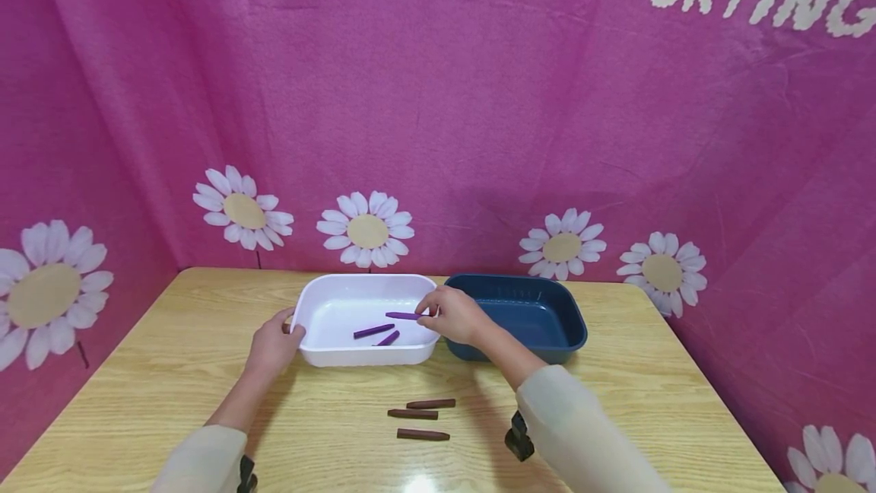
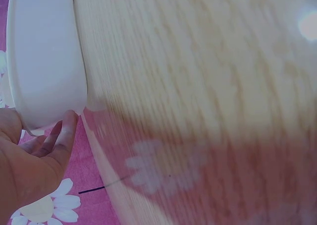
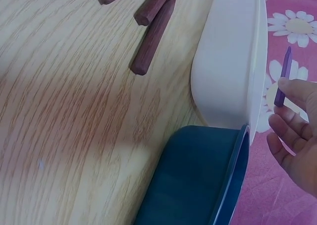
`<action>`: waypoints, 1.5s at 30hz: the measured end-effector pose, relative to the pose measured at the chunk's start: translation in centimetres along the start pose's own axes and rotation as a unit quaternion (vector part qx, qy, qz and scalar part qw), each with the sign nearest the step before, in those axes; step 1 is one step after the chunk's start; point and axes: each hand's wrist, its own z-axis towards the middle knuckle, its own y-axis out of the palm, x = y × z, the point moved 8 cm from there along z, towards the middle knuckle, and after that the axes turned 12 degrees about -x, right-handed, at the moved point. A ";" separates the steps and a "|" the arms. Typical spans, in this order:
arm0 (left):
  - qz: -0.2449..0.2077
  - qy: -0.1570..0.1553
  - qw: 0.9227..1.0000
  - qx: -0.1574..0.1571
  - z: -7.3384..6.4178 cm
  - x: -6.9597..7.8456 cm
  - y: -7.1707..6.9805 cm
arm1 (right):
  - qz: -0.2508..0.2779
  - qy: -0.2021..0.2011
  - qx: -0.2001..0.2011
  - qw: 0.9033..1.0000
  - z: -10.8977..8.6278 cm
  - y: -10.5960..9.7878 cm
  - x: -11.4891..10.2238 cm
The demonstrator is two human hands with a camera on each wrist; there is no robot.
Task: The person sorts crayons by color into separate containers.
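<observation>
My right hand (image 1: 453,315) pinches a purple crayon (image 3: 285,76) between thumb and fingertips, over the right side of a white plastic tub (image 1: 369,357). Inside that tub lie two more purple crayons, one a long piece (image 1: 373,331) and the other (image 1: 388,338) just in front of it. My left hand (image 1: 273,342) grips the tub's left end, thumb at the rim and fingers against the outer wall, as the left wrist view shows. On the table nearer me lie three brown crayons (image 1: 423,434), roughly parallel.
A dark blue tub (image 1: 573,341) stands right beside the white one, its left rim partly behind my right hand. Both sit near the back of the wooden table (image 1: 328,432). A pink cloth with daisies (image 1: 438,135) hangs behind and along the sides.
</observation>
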 end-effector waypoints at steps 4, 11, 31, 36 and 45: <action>0.003 -0.002 1.000 0.002 0.0 -0.1 0.0 | 0.002 -0.001 -0.001 1.000 0.3 0.2 -0.2; 0.007 -0.001 1.000 0.002 0.0 0.0 0.0 | 0.008 -0.004 0.002 1.000 0.8 0.5 -0.3; -0.003 -0.007 1.000 0.001 -0.1 0.0 0.1 | -0.001 0.005 -0.020 1.000 2.1 2.5 -1.4; -0.002 -0.004 1.000 0.003 0.0 0.1 0.1 | 0.006 0.012 -0.021 1.000 2.1 2.6 -1.4; 0.001 -0.006 1.000 0.003 -0.1 0.0 0.0 | 0.024 0.037 -0.039 0.998 1.8 3.0 -1.1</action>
